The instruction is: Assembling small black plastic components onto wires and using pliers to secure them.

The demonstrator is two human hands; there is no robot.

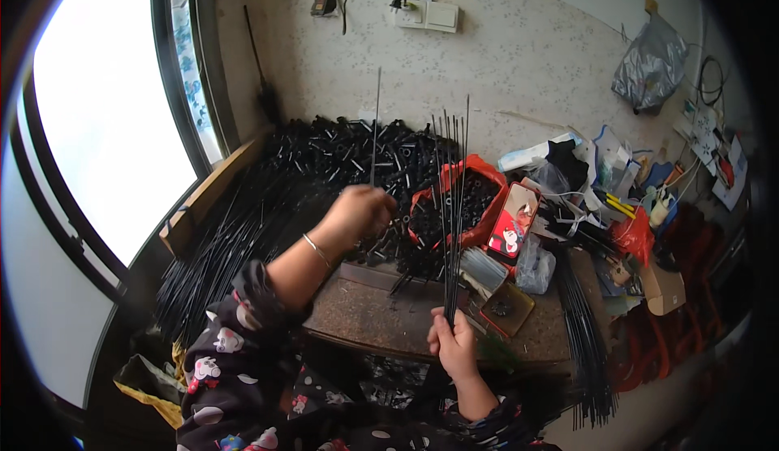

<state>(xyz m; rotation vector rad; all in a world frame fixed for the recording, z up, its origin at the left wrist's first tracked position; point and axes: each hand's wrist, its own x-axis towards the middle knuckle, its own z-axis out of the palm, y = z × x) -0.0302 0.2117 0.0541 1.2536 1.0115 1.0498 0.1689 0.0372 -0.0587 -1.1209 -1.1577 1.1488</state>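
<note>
Left hand (365,211): fingers are closing around the single rod (376,126), which is sticking up out of the fist. Blur is hiding the exact fingertip placement. Right hand (454,345): fingers are gripping the rod bundle (454,268) near its low end, at the front edge of the tabletop (349,309).

Key geometry: single rod is standing left of the bundle, apart from it. Both long axes are running roughly upright, near parallel, bundle fanning a little toward the top. Left hand is sitting farther out, right hand nearer the body.

Further out: black tubes (324,146) are heaping up behind the left hand, which is the nearer hand to them. Red bag (487,171) is holding small dark parts, lying just right of the left hand and behind the bundle. Phone (513,222) is leaning at the bag's right. Loose rods (203,268) are spreading at far left; another sheaf (580,337) is hanging over the tabletop's edge at right.
</note>
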